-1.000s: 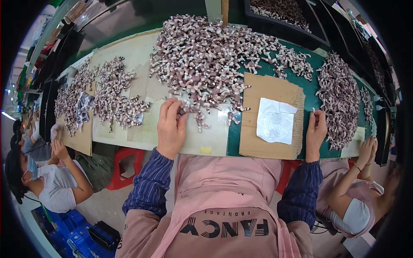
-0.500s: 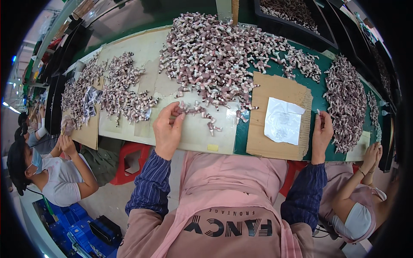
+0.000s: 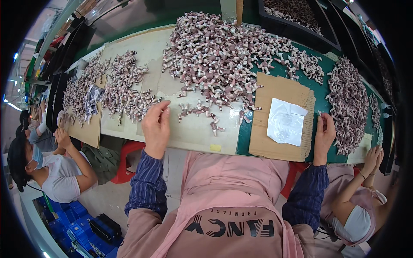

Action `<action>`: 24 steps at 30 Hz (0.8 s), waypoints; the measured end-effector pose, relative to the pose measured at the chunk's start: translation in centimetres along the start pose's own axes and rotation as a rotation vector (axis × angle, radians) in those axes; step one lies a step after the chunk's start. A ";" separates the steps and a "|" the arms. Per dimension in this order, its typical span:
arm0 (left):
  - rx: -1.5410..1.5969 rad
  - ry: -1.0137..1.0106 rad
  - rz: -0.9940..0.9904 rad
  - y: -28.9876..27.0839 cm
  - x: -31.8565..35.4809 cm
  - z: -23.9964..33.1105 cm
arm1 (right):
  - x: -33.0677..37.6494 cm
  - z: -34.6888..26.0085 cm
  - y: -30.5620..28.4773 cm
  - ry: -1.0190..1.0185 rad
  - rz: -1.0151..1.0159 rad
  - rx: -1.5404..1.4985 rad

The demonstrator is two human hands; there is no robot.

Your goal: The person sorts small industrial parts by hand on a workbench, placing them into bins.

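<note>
My left hand (image 3: pixel 155 131) is above the pale board, its thumb and fingers slightly apart and nothing visible between them. Just right of its fingertips lies a short row of small knobbly pieces (image 3: pixel 201 109), mottled brown, pink and white. Beyond them spreads a big heap of the same pieces (image 3: pixel 211 56). My right hand (image 3: pixel 325 136) is closed in a pinch beside the cardboard's right edge; a tiny pale bit shows at its fingertips, too small to name. On the cardboard sheet (image 3: pixel 264 146) between my hands rests a creased white paper (image 3: pixel 286 122).
More piles of pieces lie at left (image 3: pixel 124 81) and right (image 3: pixel 349 105). A black bin (image 3: pixel 297 32) stands at the back right. One co-worker (image 3: pixel 64 172) sits at left, another (image 3: pixel 357 202) at right. A yellow sticker (image 3: pixel 215 148) marks the front edge.
My left hand has drawn back leftward from the short row of pieces, which stays on the board. My right hand remains beside the cardboard. The whole view has shifted slightly.
</note>
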State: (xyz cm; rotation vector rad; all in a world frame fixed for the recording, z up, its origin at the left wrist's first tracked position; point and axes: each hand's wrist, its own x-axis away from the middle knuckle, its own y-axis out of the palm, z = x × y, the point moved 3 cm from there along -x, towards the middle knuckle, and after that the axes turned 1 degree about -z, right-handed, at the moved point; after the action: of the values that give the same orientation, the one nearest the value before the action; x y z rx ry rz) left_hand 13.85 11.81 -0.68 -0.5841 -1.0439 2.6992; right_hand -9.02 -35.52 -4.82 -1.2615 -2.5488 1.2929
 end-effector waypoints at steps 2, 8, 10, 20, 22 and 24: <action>-0.029 0.050 -0.103 0.7 -0.7 0.5 | 0.5 -0.2 -1.0 -0.013 0.069 -0.046; -0.131 0.070 -0.265 0.7 -0.2 -1.4 | 1.4 -4.1 0.1 -0.037 0.004 -0.237; -0.095 0.019 -0.288 0.5 -0.2 -2.4 | 2.0 -5.9 -0.4 -0.012 -0.037 -0.296; 1.108 -0.556 -0.467 3.1 1.6 5.7 | 5.0 -10.4 0.5 -0.290 -0.126 -0.054; 1.238 -0.617 -0.508 4.9 2.7 7.9 | 5.3 -10.9 0.9 -0.325 -0.151 0.010; 1.272 -0.670 -0.587 6.1 3.2 9.5 | 5.4 -11.5 1.2 -0.368 -0.195 0.054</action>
State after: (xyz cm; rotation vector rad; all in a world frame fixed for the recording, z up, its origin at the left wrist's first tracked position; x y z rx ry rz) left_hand 6.77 2.60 0.63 0.7428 0.5016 2.3343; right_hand -7.92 -23.81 0.22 -0.8002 -2.7597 1.6647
